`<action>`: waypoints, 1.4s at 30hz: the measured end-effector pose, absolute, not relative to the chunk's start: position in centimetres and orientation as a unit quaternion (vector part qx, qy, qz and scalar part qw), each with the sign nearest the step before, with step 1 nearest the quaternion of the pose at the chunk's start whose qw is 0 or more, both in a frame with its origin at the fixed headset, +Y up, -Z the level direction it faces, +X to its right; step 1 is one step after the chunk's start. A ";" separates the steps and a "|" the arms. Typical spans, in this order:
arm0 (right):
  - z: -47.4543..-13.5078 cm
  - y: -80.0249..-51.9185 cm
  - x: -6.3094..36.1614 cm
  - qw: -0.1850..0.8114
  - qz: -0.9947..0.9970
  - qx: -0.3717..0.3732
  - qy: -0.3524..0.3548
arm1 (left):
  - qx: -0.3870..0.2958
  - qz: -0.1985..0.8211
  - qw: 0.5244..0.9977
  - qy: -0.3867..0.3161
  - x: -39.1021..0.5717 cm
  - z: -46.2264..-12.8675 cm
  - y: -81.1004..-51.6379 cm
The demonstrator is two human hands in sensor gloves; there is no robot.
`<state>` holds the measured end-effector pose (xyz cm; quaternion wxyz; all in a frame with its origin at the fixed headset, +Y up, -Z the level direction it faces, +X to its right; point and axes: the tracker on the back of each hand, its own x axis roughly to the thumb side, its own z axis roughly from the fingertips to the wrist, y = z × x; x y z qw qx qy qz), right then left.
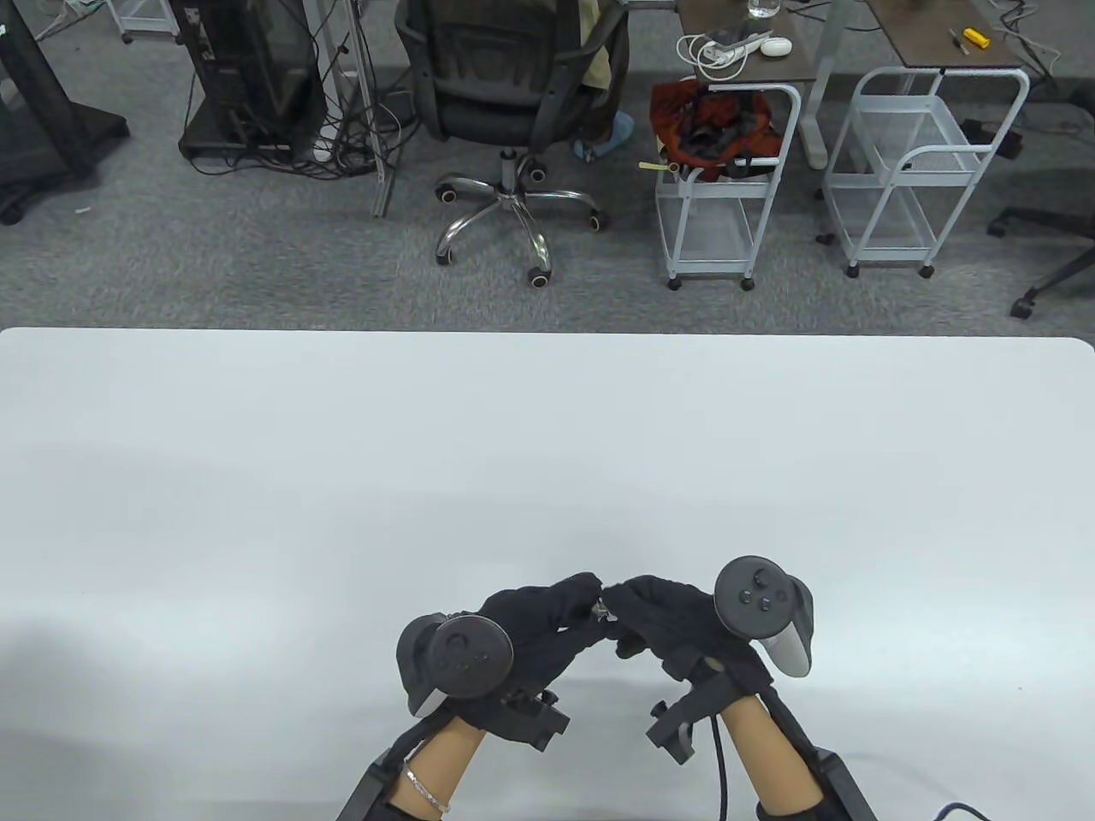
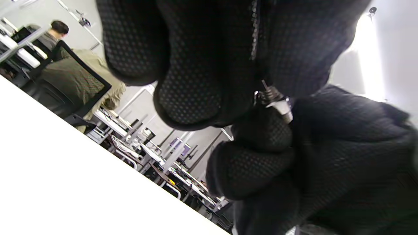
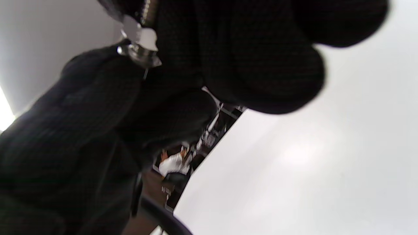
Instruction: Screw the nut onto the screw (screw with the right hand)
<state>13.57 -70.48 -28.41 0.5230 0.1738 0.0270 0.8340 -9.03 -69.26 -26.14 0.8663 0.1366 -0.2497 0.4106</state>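
Both gloved hands meet low in the table view, fingertips together just above the white table [image 1: 547,445]. My left hand [image 1: 588,600] pinches a small metal screw [image 1: 603,609]. In the left wrist view its threaded shaft [image 2: 271,94] sticks out from under my left hand [image 2: 258,86]. A silver nut [image 2: 282,107] sits on the shaft, and my right hand [image 1: 619,604] pinches it. In the right wrist view the metal parts [image 3: 140,49] show between my right hand [image 3: 153,19] at the top and the left hand's fingers [image 3: 98,98] below. Most of the screw is hidden by fingers.
The table's far edge [image 1: 547,332] runs across the middle of the table view. Beyond it on the floor stand an office chair [image 1: 513,111] and two white wire carts [image 1: 727,197], [image 1: 924,171].
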 end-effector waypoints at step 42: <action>-28.4 -70.1 13.6 0.511 0.837 0.192 0.032 | 0.139 0.418 0.861 -0.254 -9.2 -26.3 -69.4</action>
